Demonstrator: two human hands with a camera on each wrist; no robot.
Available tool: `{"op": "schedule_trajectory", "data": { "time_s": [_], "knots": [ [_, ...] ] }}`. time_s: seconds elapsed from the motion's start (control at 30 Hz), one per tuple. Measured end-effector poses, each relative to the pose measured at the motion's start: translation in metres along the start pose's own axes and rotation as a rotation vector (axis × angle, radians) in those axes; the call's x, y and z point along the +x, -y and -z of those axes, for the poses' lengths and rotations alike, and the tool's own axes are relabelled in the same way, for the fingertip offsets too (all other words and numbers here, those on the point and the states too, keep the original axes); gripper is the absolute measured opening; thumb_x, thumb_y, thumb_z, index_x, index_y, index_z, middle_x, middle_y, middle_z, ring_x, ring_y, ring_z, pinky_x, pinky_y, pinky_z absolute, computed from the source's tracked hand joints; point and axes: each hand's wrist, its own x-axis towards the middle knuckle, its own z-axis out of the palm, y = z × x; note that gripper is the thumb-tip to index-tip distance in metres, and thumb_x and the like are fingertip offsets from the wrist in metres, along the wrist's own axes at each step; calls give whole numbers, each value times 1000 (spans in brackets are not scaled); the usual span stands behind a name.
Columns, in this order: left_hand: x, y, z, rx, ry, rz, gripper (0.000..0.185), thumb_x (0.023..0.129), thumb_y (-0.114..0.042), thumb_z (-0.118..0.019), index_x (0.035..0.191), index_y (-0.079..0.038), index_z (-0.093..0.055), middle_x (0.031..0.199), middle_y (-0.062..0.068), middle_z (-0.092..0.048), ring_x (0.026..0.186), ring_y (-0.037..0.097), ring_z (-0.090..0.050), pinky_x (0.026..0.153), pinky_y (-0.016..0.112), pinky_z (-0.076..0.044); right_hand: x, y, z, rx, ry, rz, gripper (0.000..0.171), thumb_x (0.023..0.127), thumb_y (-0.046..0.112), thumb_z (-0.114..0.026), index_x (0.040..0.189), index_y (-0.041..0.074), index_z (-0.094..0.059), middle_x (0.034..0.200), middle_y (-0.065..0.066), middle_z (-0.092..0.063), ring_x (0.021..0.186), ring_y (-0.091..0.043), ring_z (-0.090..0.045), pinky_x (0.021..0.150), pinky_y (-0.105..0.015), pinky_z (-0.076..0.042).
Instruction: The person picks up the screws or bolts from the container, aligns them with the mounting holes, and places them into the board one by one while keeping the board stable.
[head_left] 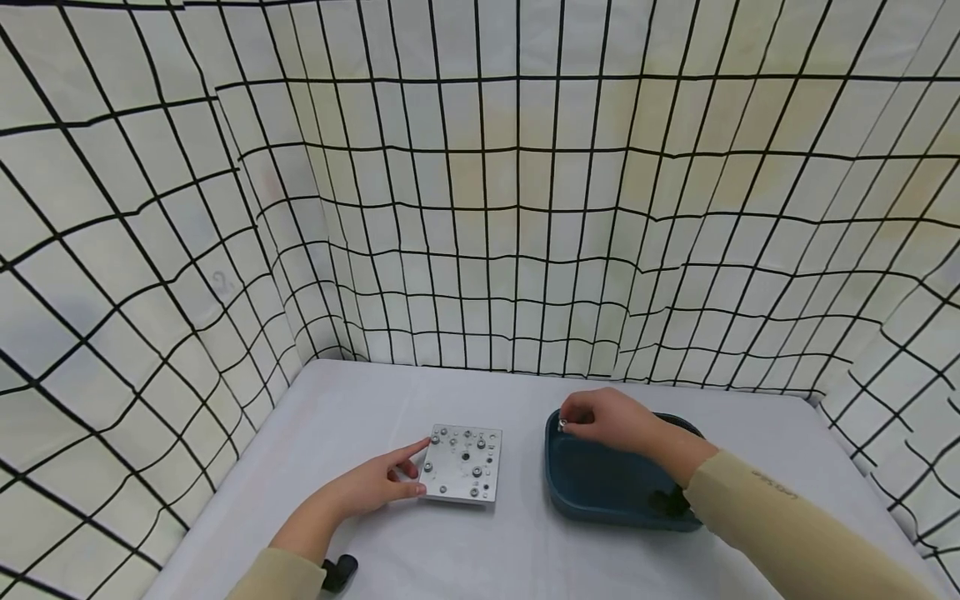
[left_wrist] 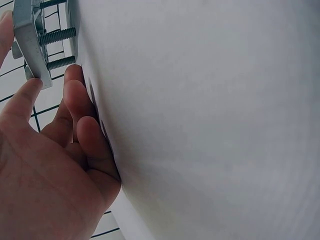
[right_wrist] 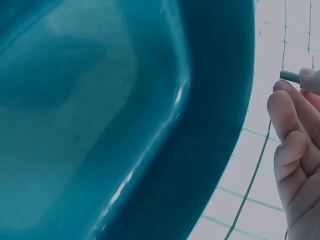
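A square silver metal plate [head_left: 459, 485] with several bolts and holes lies left of the bin. Its bolt shanks stick out underneath in the left wrist view. My left hand [head_left: 360, 487] holds the plate's left edge, thumb at the near corner and index finger near the far one. The other fingers are curled beside the plate, low against the tabletop. Over the far left rim of the bin, my right hand [head_left: 611, 417] pinches a small bolt [head_left: 562, 425] between thumb and index finger. Its threaded end [right_wrist: 289, 76] points out of the fingertips; the head is hidden there.
The dark blue bin [head_left: 600, 507] stands right of the plate, under my right forearm. White cloth covers the table [head_left: 390, 392]. White walls with a black grid [head_left: 517, 250] rise at the back and sides.
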Motion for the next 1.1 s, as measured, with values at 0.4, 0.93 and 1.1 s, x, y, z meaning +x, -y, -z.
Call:
{"op": "schedule_trajectory", "data": {
  "time_s": [0.4,0.93,1.1],
  "knots": [
    [-2,-1,-1,-6,4,-3,81,84,-42,-78,154,-27,-38,112,1,-55,88,17,-54,73,34,-43,42,54,-30,99,63,-47,11,95,22,-68,106,24,-68,101,5,-71,72,-13,-66,65,-29,-52],
    [-1,-4,0,-3,-9,32,81,84,-43,-78,153,-29,-39,111,0,-56,88,16,-53,74,34,-44,78,75,-67,69,127,-55,13,94,24,-70,107,21,-71,96,10,-69,71,-8,-65,66,-25,-50],
    [-2,-4,1,4,-4,31,81,84,-42,-78,153,-29,-39,111,0,-56,88,17,-53,75,35,-44,86,77,-76,-12,139,-62,9,94,25,-70,103,27,-72,91,15,-64,76,-5,-58,67,-25,-49]
  ]
}}
